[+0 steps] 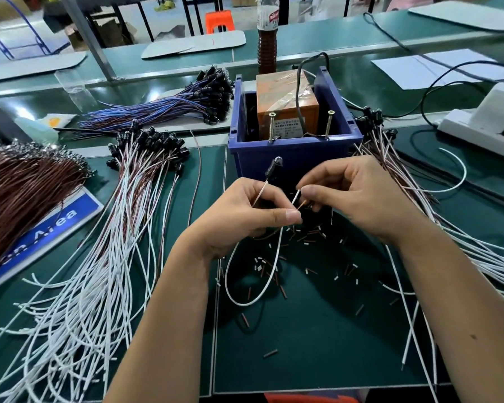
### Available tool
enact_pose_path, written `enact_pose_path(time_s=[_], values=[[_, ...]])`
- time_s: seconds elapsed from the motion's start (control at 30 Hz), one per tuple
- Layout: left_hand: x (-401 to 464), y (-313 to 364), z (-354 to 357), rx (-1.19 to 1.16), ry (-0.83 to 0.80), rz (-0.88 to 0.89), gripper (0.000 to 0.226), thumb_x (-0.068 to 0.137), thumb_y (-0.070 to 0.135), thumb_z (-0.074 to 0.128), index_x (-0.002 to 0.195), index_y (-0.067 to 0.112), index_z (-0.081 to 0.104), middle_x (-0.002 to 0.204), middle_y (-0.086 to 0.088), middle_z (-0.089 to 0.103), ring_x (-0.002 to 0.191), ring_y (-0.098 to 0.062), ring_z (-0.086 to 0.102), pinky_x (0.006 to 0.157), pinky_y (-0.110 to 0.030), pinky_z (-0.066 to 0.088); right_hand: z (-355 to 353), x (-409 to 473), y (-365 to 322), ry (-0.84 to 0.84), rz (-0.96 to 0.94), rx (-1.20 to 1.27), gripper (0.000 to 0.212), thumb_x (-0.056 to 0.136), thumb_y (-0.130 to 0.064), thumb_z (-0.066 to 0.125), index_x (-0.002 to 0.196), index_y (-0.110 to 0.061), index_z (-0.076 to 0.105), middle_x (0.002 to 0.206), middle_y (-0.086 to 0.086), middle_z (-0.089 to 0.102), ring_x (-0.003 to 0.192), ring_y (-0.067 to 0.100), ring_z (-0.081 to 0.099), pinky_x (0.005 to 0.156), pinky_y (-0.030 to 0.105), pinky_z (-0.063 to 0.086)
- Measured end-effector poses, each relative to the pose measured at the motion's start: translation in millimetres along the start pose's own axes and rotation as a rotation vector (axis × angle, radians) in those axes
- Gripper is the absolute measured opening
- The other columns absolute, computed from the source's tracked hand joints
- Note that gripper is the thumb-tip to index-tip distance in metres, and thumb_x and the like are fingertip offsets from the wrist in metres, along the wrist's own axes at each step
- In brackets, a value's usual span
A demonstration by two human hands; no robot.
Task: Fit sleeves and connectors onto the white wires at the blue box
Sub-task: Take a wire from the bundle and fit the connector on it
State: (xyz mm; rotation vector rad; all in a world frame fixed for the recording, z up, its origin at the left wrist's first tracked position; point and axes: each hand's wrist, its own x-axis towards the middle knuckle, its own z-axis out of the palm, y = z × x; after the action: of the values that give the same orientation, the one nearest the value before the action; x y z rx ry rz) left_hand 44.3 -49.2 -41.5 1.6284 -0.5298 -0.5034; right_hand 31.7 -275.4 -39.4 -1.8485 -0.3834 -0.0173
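Observation:
My left hand [245, 216] pinches a wire pair: a brown lead with a black connector [274, 167] sticking up above the fingers, and a white wire [256, 298] that loops down onto the mat. My right hand [358, 196] pinches the stripped wire ends [298, 200] right beside my left thumb. Both hands meet just in front of the blue box [291, 152], which holds an orange block [285, 109] with two upright screws. Short brown and white sleeve pieces [303, 257] lie scattered on the green mat below my hands.
A pile of white and brown wires with black connectors [122, 228] fans out at left; another bundle [413, 199] lies at right. Blue-purple wires [169, 109] sit behind. A brown wire heap [21, 187], a bottle [267, 36] and a white power strip [477, 129] stand around.

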Motion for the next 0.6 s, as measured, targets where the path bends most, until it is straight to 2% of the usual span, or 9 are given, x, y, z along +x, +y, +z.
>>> enact_pose_path(time_s=[0.17,0.3,0.33,0.4,0.47,0.6], values=[[-3.0,-0.4,-7.0,-0.009,-0.069,-0.036,0.009,0.08,0.017,0.081,0.074,0.012,0.076,0.069,-0.013,0.046,0.052,-0.012,0.032,0.047,-0.022,0.022,-3.5,-0.9,-1.5,-0.119,0.015,-0.044,0.007,0.095,-0.008,0.072,0.094,-0.013,0.078,0.077,0.004,0.077,0.07,0.011,0.071,0.07,0.019,0.055],[-6.6,0.1,-11.9,0.001,-0.115,-0.054,0.011,0.078,0.026,0.08,0.073,0.017,0.076,0.066,-0.003,0.055,0.053,-0.009,0.035,0.047,-0.021,0.023,-6.1,-2.6,-3.3,-0.19,0.016,-0.065,0.006,0.093,-0.016,0.072,0.093,-0.015,0.077,0.078,0.005,0.077,0.07,0.011,0.07,0.071,0.019,0.056],[-6.6,-0.5,-12.5,0.009,-0.114,-0.054,0.011,0.078,0.027,0.08,0.073,0.017,0.076,0.066,-0.006,0.055,0.052,-0.009,0.035,0.047,-0.021,0.024,-6.3,-2.9,-3.6,-0.193,0.015,-0.063,0.007,0.092,-0.02,0.072,0.093,-0.016,0.077,0.078,0.005,0.077,0.07,0.01,0.07,0.07,0.018,0.056],[-5.5,-1.9,-12.2,0.019,-0.088,-0.051,0.014,0.077,0.027,0.08,0.075,0.015,0.076,0.07,-0.025,0.049,0.052,-0.011,0.034,0.046,-0.021,0.023,-6.4,-3.1,-3.4,-0.182,0.011,-0.055,0.012,0.089,-0.026,0.071,0.093,-0.017,0.078,0.078,0.005,0.077,0.069,0.01,0.07,0.069,0.018,0.055],[-3.6,-3.1,-9.6,0.022,-0.064,-0.049,0.013,0.078,0.026,0.081,0.078,0.013,0.076,0.072,-0.035,0.046,0.05,-0.013,0.032,0.046,-0.023,0.021,-5.2,-2.7,-2.9,-0.195,0.013,-0.058,0.009,0.09,-0.022,0.073,0.093,-0.016,0.078,0.078,0.005,0.077,0.069,0.01,0.069,0.069,0.018,0.055],[-0.3,-6.9,-7.1,0.003,-0.045,-0.051,0.008,0.084,0.016,0.078,0.082,0.008,0.077,0.059,-0.011,0.044,0.046,-0.01,0.032,0.044,-0.019,0.024,-0.8,-2.4,-2.1,-0.247,0.022,-0.053,0.009,0.095,-0.01,0.073,0.091,-0.015,0.08,0.076,0.005,0.076,0.068,0.008,0.068,0.067,0.018,0.054]])
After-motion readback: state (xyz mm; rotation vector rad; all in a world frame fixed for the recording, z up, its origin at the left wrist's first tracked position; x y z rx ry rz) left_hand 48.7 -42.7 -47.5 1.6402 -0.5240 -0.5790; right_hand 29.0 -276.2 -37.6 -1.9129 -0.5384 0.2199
